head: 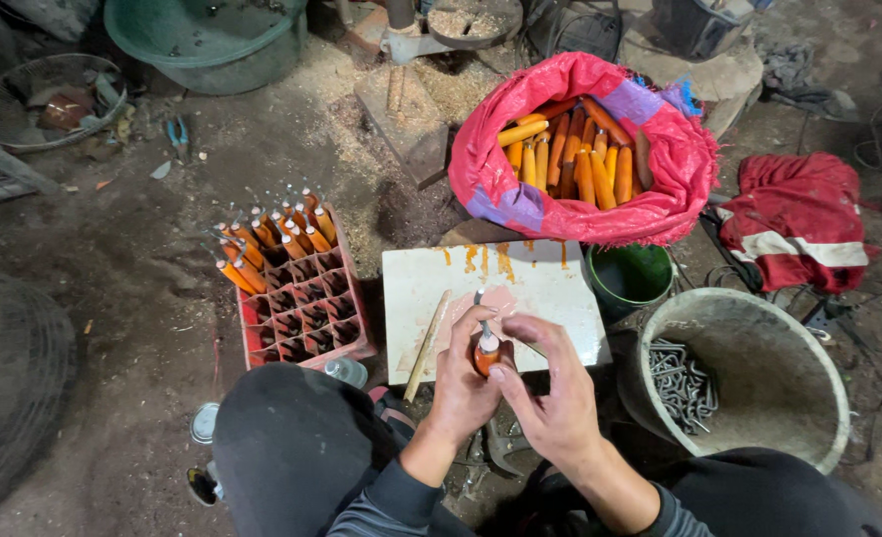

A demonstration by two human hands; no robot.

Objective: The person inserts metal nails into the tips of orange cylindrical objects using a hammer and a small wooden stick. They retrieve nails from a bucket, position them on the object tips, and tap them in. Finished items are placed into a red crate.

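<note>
Sacking of red and purple woven plastic forms the largest thing here, a wide open bag (580,189) stuffed with orange and yellow wooden handles (570,149), lying on the dirt floor at the far side of the work spot. To the right and nearer stands a round grey bucket (809,418) with a heap of bent metal pieces (682,383) in its bottom; what exactly they are is hard to make out. Between bag and knees lies a flat white board (550,288), smeared with orange and pink. Left of the board sits a red plastic crate with square cells (306,318), its far rows filled with upright orange-handled tools (277,239), its near cells vacant. A small green pot (630,276) stands just beside the board's right edge, under the bag. A thin pale wooden stick (427,343) rests slanted on the board's left part.

Over the near edge of the board, the left hand (461,383) is curled about a short orange wooden handle with a metal shank (487,348), fingers wrapped on its left side. The right hand (550,398) is closed on the same handle from the right, thumb and forefinger pinching near its top. The handle stands roughly upright between both hands, the shank pointing away from the person.
</note>
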